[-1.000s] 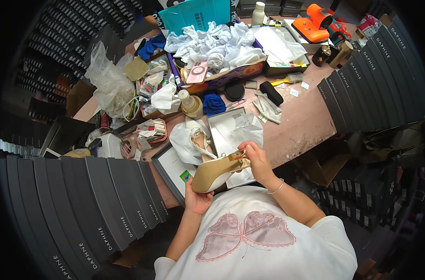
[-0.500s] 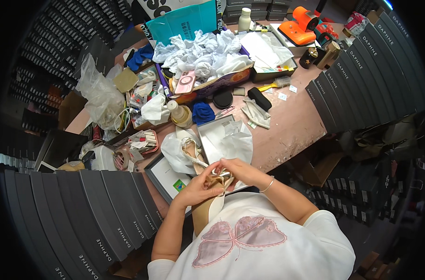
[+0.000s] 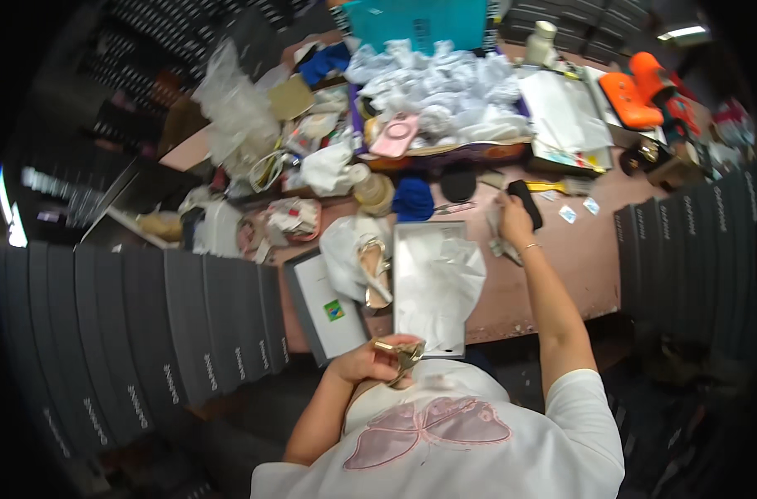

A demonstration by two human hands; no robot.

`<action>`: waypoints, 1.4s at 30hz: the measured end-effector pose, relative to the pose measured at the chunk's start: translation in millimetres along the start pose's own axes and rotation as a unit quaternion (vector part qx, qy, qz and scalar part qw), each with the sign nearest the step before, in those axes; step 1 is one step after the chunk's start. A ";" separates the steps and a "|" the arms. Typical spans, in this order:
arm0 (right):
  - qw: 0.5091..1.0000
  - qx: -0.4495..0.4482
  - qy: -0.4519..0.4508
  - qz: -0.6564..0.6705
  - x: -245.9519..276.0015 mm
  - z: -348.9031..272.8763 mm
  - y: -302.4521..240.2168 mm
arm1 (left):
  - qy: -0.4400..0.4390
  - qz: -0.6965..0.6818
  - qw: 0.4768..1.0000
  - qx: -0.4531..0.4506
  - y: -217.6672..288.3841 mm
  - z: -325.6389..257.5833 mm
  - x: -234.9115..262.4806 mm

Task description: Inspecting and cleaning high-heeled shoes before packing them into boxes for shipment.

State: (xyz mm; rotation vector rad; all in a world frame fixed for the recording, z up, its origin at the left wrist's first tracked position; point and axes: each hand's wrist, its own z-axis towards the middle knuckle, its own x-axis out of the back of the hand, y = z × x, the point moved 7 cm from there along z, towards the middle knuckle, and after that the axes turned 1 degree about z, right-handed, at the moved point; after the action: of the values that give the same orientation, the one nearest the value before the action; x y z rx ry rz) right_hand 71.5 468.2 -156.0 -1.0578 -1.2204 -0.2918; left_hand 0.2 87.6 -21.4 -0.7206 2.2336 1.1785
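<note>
Pink table (image 3: 593,274) ahead with open shoebox (image 3: 408,274), and clutching a gold-toned shoe (image 3: 406,354) in the left hand (image 3: 370,363), close to the body, with the right hand (image 3: 517,219) out at the pale cloth (image 3: 504,249) beside the black case (image 3: 526,205), too blurred to tell if gripping!

Overall blur; dark rim; lamp (image 3: 683,33) glaring top-right.

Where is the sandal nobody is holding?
Near the head view's middle, the sandal lies with white paper to its left and the open shoebox to its right.
</note>
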 end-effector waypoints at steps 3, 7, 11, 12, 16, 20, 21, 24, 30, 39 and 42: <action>0.997 0.027 0.007 -0.078 -19.8 5.8 10.6 | 0.062 0.055 0.992 -0.100 29.7 2.7 20.8; 0.998 0.051 0.014 -0.046 -4.6 -5.3 -1.8 | 0.151 -0.030 0.971 -0.183 56.1 0.9 38.9; 0.995 0.049 0.023 0.087 50.0 -44.4 -22.9 | 0.195 -0.087 0.942 -0.260 76.9 9.9 48.7; 0.991 0.060 0.007 0.122 66.5 -57.5 -29.3 | 0.198 -0.097 0.935 -0.276 85.2 12.6 46.2; 0.924 0.073 -0.115 0.356 124.8 -117.2 -79.6 | 0.182 -0.107 0.929 -0.305 96.2 27.3 29.5; 0.832 0.057 -0.136 0.535 146.3 -159.9 -158.3 | 0.185 -0.075 0.935 -0.294 82.4 34.2 -1.4; 0.859 0.102 -0.086 0.494 153.2 -163.6 -179.4 | 0.185 -0.065 0.937 -0.290 80.1 34.2 -9.2; 0.890 0.224 0.064 0.392 175.2 -166.9 -236.6 | 0.179 -0.042 0.933 -0.308 89.2 21.3 -27.7; 0.907 0.315 0.148 0.238 156.2 -184.0 -283.9 | 0.191 -0.025 0.923 -0.333 92.5 3.4 -29.4; 0.903 0.326 0.144 0.239 134.6 -200.7 -271.7 | 0.212 0.046 0.918 -0.331 82.4 -10.2 -19.2; 0.905 0.333 0.159 0.213 144.4 -181.5 -281.5 | 0.206 0.021 0.922 -0.326 78.5 -11.6 -23.6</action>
State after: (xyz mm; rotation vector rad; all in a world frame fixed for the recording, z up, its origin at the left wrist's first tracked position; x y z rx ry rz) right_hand 43.6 227.5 116.5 -0.6125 -0.6792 0.2789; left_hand -36.4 120.7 45.1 -1.2816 2.1634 1.9828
